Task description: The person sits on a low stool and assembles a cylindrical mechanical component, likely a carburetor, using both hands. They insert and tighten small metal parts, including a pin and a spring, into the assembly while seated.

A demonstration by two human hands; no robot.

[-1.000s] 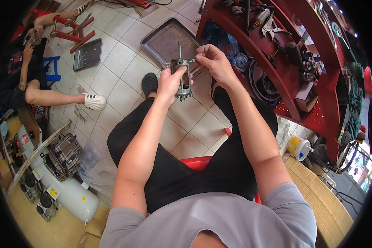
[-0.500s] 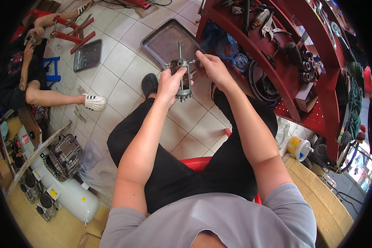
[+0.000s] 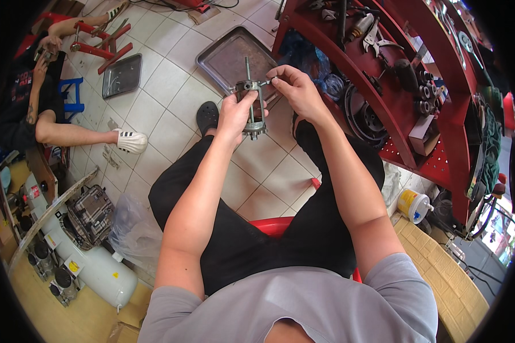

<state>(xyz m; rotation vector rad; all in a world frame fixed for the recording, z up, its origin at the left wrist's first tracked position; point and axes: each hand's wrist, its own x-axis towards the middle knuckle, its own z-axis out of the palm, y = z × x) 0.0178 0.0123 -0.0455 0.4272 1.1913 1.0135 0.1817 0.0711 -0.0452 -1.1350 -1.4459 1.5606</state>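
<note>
Out over the floor in front of my knees, my left hand (image 3: 232, 116) is wrapped round the left side of a metal puller-like tool (image 3: 260, 106). A long threaded rod (image 3: 248, 67) sticks up from its top. Its lower end is a round ring (image 3: 254, 129) with small teeth or bolt heads along the rim. My right hand (image 3: 297, 94) pinches the outer end of a side bolt (image 3: 268, 82) at the tool's upper right, thumb against bent forefinger. My left fingers hide part of the tool's middle.
Beyond my hands a metal tray (image 3: 208, 57) lies on the tiles. At right stands a red tool rack (image 3: 377, 86) with pliers and sockets. A seated person (image 3: 26, 103) handles a small part at far left, near a red stand (image 3: 106, 48). A white tank (image 3: 106, 277) is lower left.
My right hand has turned and its fingers have curled round the side bolt's end, with the forefinger now bent over. My left hand and the tool have hardly moved.
</note>
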